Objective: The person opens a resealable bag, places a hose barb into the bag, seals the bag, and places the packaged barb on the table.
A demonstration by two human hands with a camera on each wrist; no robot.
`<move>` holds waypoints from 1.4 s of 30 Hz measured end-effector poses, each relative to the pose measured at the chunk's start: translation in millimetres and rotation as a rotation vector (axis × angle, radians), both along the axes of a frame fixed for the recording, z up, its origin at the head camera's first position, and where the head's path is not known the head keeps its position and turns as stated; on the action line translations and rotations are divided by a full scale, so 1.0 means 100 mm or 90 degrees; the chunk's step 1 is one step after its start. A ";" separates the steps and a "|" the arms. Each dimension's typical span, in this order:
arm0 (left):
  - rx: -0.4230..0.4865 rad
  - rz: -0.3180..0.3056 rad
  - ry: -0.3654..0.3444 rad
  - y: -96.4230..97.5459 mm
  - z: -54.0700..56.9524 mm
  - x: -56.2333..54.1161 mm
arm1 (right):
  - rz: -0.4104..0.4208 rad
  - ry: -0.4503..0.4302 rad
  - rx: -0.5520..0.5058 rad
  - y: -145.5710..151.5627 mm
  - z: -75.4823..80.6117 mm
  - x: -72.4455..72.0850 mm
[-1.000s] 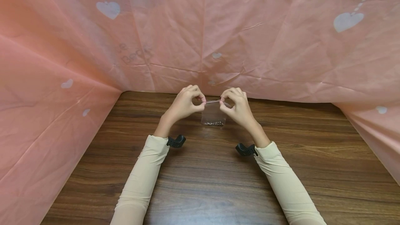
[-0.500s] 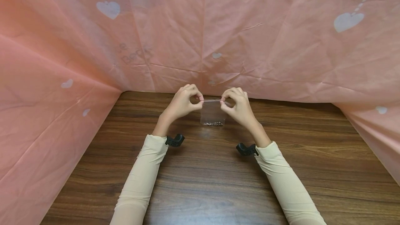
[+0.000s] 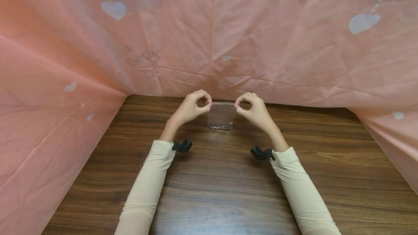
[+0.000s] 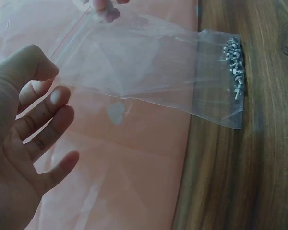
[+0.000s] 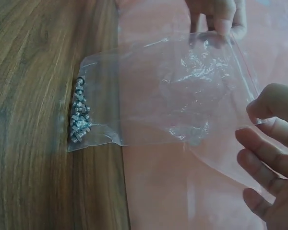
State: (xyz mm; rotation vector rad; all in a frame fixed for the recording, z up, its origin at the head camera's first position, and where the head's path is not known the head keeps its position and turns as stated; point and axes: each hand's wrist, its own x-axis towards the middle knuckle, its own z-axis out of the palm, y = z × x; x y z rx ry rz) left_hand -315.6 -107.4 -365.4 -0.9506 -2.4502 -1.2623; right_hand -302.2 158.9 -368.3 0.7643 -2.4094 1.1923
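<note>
A clear zip bag (image 3: 220,115) hangs upright between my two hands, its top edge pulled straight. Small silvery metal pieces, like little screws (image 5: 79,117), lie gathered along its bottom seam; the same metal screws (image 4: 234,64) show in the left wrist view. My left hand (image 3: 192,106) pinches the bag's top left corner between thumb and index finger, the other fingers loosely spread. At the top right corner my right hand (image 3: 256,110) pinches with thumb and index finger. A red line runs along the bag's mouth in both wrist views.
Under the hands lies a dark brown wooden table (image 3: 209,184). A pink cloth (image 3: 183,39) printed with pale hearts rises behind it and along both sides. Black wrist straps with cameras (image 3: 183,146) sit at both cuffs.
My right hand has moved a little to the right, out to the bag's corner, and my left hand slightly left. More of the bag's top edge shows between them.
</note>
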 end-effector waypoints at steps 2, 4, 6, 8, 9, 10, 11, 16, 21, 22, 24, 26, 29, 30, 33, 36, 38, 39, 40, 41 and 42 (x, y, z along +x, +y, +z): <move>0.014 -0.005 -0.026 0.00 -0.02 -0.01 | 0.007 -0.036 -0.007 0.01 0.00 -0.01; 0.025 -0.007 -0.047 0.00 -0.05 -0.03 | 0.013 -0.069 -0.016 0.02 -0.01 -0.02; 0.035 -0.009 -0.066 0.00 -0.08 -0.05 | 0.025 -0.096 -0.034 0.01 -0.02 -0.02; 0.046 -0.011 -0.084 0.01 -0.10 -0.06 | 0.032 -0.115 -0.052 0.00 -0.03 -0.03; 0.049 -0.011 -0.093 0.01 -0.12 -0.07 | 0.033 -0.121 -0.060 0.00 -0.04 -0.03; 0.051 -0.011 -0.102 0.01 -0.13 -0.07 | 0.033 -0.124 -0.066 0.00 -0.04 -0.03; 0.051 -0.010 -0.111 0.01 -0.14 -0.08 | 0.029 -0.126 -0.072 -0.01 -0.05 -0.03; 0.049 -0.014 -0.147 0.03 -0.18 -0.09 | 0.017 -0.145 -0.100 -0.04 -0.02 0.02; 0.073 -0.025 -0.180 0.04 -0.19 -0.09 | 0.027 -0.182 -0.121 -0.10 0.11 0.14; 0.081 -0.028 -0.188 0.04 -0.19 -0.08 | 0.030 -0.187 -0.124 -0.10 0.12 0.15; 0.094 -0.031 -0.203 0.04 -0.20 -0.08 | 0.034 -0.194 -0.129 -0.10 0.09 0.12; 0.109 -0.034 -0.217 0.04 -0.20 -0.08 | 0.037 -0.201 -0.139 -0.09 0.01 0.07; 0.131 -0.039 -0.239 0.05 -0.20 -0.09 | 0.036 -0.216 -0.148 -0.06 -0.10 -0.02; 0.140 -0.041 -0.247 0.05 -0.20 -0.09 | 0.035 -0.223 -0.155 -0.05 -0.13 -0.05; 0.157 -0.045 -0.261 0.06 -0.20 -0.09 | 0.042 -0.239 -0.168 -0.03 -0.17 -0.08; 0.163 -0.049 -0.259 0.06 -0.20 -0.10 | 0.053 -0.253 -0.189 -0.03 -0.18 -0.08; 0.168 -0.052 -0.259 0.07 -0.21 -0.11 | 0.056 -0.259 -0.199 -0.03 -0.18 -0.08; 0.171 -0.053 -0.260 0.07 -0.21 -0.12 | 0.058 -0.261 -0.204 -0.03 -0.18 -0.08; 0.175 -0.054 -0.261 0.07 -0.22 -0.12 | 0.059 -0.263 -0.207 -0.04 -0.18 -0.08; 0.182 -0.056 -0.266 0.06 -0.22 -0.12 | 0.061 -0.265 -0.211 -0.04 -0.18 -0.08; 0.190 -0.057 -0.272 0.06 -0.22 -0.12 | 0.062 -0.267 -0.213 -0.04 -0.18 -0.08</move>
